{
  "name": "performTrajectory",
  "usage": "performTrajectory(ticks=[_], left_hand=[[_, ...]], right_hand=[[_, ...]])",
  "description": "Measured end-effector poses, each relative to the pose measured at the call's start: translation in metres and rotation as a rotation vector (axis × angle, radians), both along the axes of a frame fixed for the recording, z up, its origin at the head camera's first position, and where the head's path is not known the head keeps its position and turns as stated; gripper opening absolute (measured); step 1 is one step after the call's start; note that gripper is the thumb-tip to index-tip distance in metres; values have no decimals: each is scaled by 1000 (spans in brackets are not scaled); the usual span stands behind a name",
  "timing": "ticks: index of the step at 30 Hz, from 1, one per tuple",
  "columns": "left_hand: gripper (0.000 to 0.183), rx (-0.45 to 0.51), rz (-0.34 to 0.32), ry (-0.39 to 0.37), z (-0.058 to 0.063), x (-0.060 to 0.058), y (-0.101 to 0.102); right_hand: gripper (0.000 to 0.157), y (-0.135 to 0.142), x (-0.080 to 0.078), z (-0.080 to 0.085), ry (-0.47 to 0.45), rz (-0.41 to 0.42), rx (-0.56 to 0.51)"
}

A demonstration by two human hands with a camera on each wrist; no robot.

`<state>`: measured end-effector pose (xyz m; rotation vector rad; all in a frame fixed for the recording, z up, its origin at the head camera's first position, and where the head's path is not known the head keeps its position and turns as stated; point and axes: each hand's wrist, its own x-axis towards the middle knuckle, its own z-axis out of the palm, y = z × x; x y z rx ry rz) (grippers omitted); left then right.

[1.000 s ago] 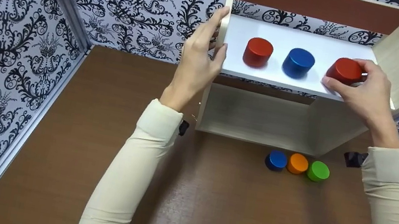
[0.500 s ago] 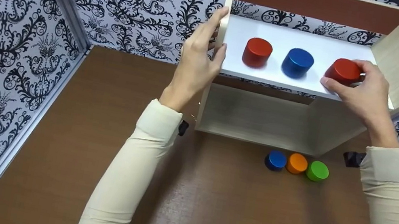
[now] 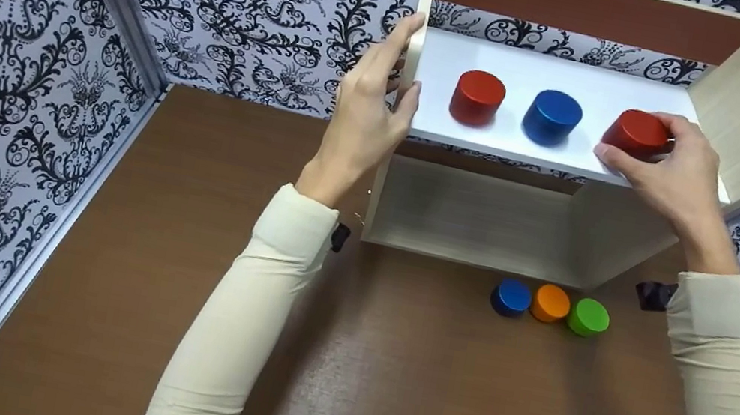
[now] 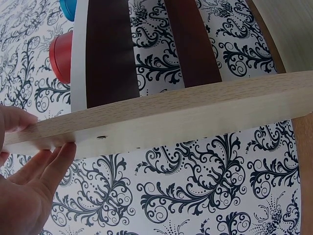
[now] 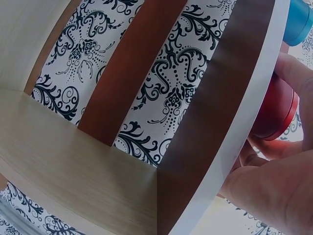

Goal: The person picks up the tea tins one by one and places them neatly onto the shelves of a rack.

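My left hand (image 3: 369, 105) grips the left side panel (image 3: 423, 11) of a pale wooden shelf unit. In the left wrist view, the thumb is on one side of the panel's edge and the fingers (image 4: 58, 164) press its outer face. On the white upper shelf (image 3: 503, 57), my right hand (image 3: 685, 168) pinches a red cylinder (image 3: 634, 132) between thumb and fingers. The right wrist view shows this red cylinder (image 5: 276, 110) near the shelf's edge, partly hidden by the hand. To its left stand a blue cylinder (image 3: 551, 119) and another red cylinder (image 3: 477, 99), both upright and apart.
On the brown tabletop (image 3: 385, 378), a blue cylinder (image 3: 511, 298), an orange one (image 3: 551, 303) and a green one (image 3: 589, 317) form a row before the unit. The unit's lower compartment (image 3: 475, 215) is open at the front. Patterned walls (image 3: 253, 4) stand behind and at the sides.
The right hand and its red cylinder have shifted very slightly toward the shelf's front edge. The left hand and the other cylinders stay where they were.
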<state>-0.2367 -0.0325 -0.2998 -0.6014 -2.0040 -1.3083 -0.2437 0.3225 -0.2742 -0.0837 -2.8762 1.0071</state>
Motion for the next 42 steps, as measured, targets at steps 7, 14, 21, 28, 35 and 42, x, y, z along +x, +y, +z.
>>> performTrajectory(ticks=[7, 14, 21, 28, 35, 42], left_hand=[[64, 3, -3, -9, 0, 0, 0], [65, 0, -3, -13, 0, 0, 0], [64, -10, 9, 20, 0, 0, 0], [64, -9, 5, -3, 0, 1, 0], [65, -9, 0, -33, 0, 1, 0], [65, -18, 9, -18, 0, 0, 1]], right_hand=[[92, 0, 1, 1, -16, -8, -5], [96, 2, 5, -1, 10, -41, -12], [92, 4, 13, -6, 97, -64, -30], [87, 5, 23, -7, 173, -70, -52], [82, 6, 33, -7, 236, -66, -99], [77, 8, 44, -7, 281, -55, -143]])
